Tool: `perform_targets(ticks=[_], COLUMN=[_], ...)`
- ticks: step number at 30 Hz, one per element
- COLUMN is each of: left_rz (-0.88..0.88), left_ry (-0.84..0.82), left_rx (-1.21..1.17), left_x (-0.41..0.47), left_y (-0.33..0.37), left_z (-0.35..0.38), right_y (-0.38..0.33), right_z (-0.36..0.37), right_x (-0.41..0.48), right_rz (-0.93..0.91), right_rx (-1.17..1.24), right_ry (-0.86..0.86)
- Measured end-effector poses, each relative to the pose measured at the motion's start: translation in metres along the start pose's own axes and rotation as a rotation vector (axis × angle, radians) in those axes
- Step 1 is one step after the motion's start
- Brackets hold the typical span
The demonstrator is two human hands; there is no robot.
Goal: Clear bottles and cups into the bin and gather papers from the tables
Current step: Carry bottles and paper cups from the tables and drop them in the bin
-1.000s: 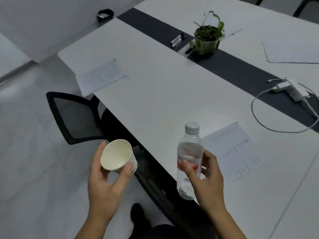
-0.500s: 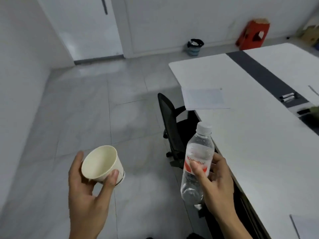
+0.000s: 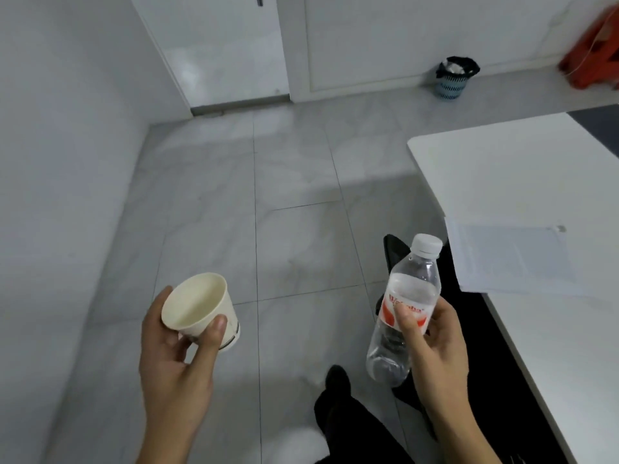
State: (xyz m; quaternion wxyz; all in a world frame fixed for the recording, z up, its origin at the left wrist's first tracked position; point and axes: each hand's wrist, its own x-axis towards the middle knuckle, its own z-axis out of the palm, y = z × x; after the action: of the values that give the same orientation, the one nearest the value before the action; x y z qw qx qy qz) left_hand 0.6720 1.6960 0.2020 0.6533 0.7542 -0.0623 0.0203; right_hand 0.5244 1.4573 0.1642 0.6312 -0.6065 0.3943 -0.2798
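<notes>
Two hands are in view, each carrying one thing above the tiled floor [image 3: 294,202]. The left grip [image 3: 174,363] is curled round the single paper cup [image 3: 197,306]: the thumb lies along the cup's near wall and the fingers wrap its far side. The cup tilts with its open mouth toward the camera, and its pale inside looks bare. The right grip [image 3: 438,356] pinches the single clear plastic bottle [image 3: 408,296] at its red and white label, thumb in front and fingers behind. The bottle leans slightly, with its white cap on and uppermost.

One bin [image 3: 454,77], pale blue with a black liner and some white rubbish inside, stands on the floor against the far wall, well apart from both hands. To the right is one white bench [image 3: 536,169]. One set of papers [image 3: 512,259] lies on it, overhanging its near edge. One black chair [image 3: 395,252] shows partly behind the bottle. One red stool [image 3: 596,55] sits at the upper right corner. A dark shoe [image 3: 338,380] shows below, between the two arms.
</notes>
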Motion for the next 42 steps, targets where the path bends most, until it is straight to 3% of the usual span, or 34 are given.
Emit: perform_targets(ticks=[7, 12, 17, 24, 31, 36, 42], left_rz=[0.087, 0.035, -0.018, 0.025, 0.067, 0.069, 0.099], left_ry=[0.019, 0.011, -0.032, -0.337, -0.629, -0.676, -0.648], left_rx=[0.074, 0.031, -0.040, -0.032, -0.015, -0.002, -0.040], left_x=[0.146, 0.248, 0.386, 0.580, 0.693, 0.766, 0.869], left_y=[0.032, 0.007, -0.027, -0.005, 0.003, -0.004, 0.044], left_z=[0.051, 0.093, 0.167, 0.317, 0.499, 0.647, 0.785], right_y=[-0.070, -0.073, -0.081, -0.146, -0.152, -0.142, -0.205], right_z=[0.092, 0.150, 0.220, 0.262, 0.246, 0.225, 0.207], right_x=[0.148, 0.242, 0.350, 0.502, 0.634, 0.783, 0.975], right_rz=[-0.012, 0.015, 0.046, -0.022, 0.028, 0.063, 0.011], right_rx=[-0.005, -0.042, -0.058, -0.075, 0.006, 0.078, 0.066], right_ry=[-0.080, -0.099, -0.010, 0.229, 0.531, 0.603, 0.525])
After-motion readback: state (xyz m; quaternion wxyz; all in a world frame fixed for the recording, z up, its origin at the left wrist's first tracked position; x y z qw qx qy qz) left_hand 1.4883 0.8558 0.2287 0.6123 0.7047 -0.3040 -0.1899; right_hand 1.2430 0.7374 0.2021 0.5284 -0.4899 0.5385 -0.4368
